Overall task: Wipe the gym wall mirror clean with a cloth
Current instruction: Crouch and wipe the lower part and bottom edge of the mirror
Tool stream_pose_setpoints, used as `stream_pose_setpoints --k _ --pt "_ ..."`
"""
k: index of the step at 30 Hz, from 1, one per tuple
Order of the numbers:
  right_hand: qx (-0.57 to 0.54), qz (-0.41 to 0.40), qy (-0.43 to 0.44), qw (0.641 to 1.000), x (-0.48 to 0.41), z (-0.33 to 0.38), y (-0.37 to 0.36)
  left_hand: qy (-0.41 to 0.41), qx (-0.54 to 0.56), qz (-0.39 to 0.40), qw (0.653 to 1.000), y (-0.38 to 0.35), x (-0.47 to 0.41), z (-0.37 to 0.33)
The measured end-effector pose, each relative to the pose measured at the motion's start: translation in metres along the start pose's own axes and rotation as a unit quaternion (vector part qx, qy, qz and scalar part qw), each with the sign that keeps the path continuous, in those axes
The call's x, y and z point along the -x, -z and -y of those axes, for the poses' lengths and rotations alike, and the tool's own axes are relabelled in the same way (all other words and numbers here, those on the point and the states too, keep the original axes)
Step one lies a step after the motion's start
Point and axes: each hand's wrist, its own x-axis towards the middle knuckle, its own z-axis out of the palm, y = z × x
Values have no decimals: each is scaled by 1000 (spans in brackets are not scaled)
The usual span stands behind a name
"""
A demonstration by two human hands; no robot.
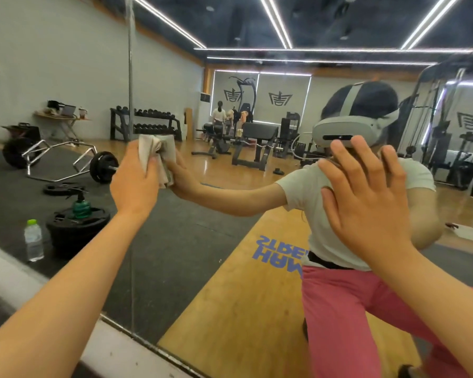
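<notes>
The person stands close to the wall with both arms stretched out. The left hand point(135, 184) is curled round a small pale cloth point(148, 151), bunched up between fingers and thumb. It pushes the cloth against the mirror point(191, 236), just to the right of the thin line where two panes meet. The right hand point(366, 197) is wide open, with its fingers straight and spread and its palm facing the glass. It holds nothing. I cannot tell if it leans on the glass or only hovers near it.

The cloth looks soft, light and floppy (one corner hangs loose below the fist). I think it will fold and slip about unless it is held in a tight wad, with a flat part left free to rub. Taking it round the middle, as this hand does, seems right. The mirror is another matter. I would guess it is hard, smooth, slippery and easy to crack, so a firm but gentle push is best. A bare palm on it may leave marks.

Farther off, in the glass, there is a water bottle point(34, 241) with a green cap and a stack of black weight plates point(77, 227). A bar point(66, 159) lies on the dark mat, and at the back is a rack of dumbbells point(145, 126).
</notes>
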Motion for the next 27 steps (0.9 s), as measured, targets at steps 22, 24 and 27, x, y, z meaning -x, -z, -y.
stream_pose_setpoints --k 22,24,27 --pt "-8 16 -2 1000 5 0 3 113 -29 -20 993 -13 54 55" --pt "-9 13 -4 1000 6 0 2 128 -28 -14 991 -15 61 61" --pt "-17 4 -6 1000 5 1 1 114 -28 -8 993 -23 84 63"
